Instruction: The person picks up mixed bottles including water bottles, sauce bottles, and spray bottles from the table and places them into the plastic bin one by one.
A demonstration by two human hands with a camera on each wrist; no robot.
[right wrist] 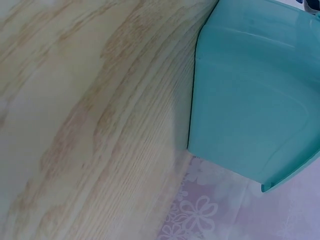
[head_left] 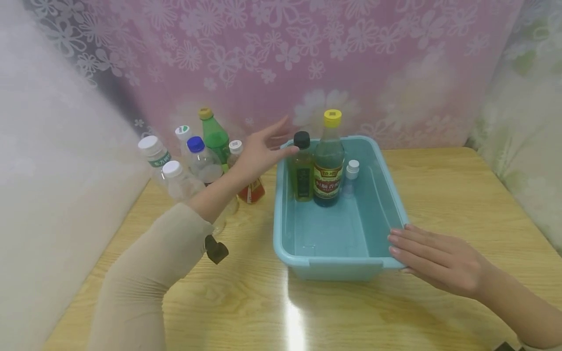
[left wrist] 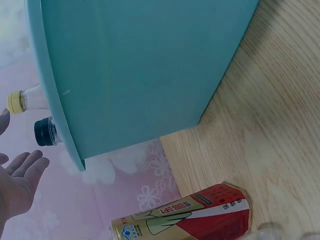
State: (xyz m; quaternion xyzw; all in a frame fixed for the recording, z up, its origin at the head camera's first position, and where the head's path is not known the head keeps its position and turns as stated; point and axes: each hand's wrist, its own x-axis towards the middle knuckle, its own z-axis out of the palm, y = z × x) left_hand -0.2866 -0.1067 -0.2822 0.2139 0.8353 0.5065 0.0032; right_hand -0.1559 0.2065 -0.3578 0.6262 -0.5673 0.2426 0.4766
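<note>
A light blue plastic basin (head_left: 322, 268) stands on the table, holding a black-capped bottle (head_left: 303, 180) of yellowish liquid, a yellow-capped dark sauce bottle (head_left: 328, 165) and a small white-capped bottle (head_left: 351, 175). My left hand (head_left: 259, 151) is at the basin's far left rim, thumb and fingers spread beside the black cap. In the left wrist view, a gap shows between its fingers (left wrist: 30, 170) and the black cap (left wrist: 46, 132). My right hand (head_left: 439, 261) rests on the basin's near right corner, fingers straight over the rim.
Left of the basin stand several bottles: a green one with a yellow cap (head_left: 215, 136), a clear one with a blue cap (head_left: 204, 161), white-capped ones, and one with a red and gold label (left wrist: 200, 212). A flowered pink cloth (head_left: 263, 63) hangs behind the wooden table (head_left: 452, 195).
</note>
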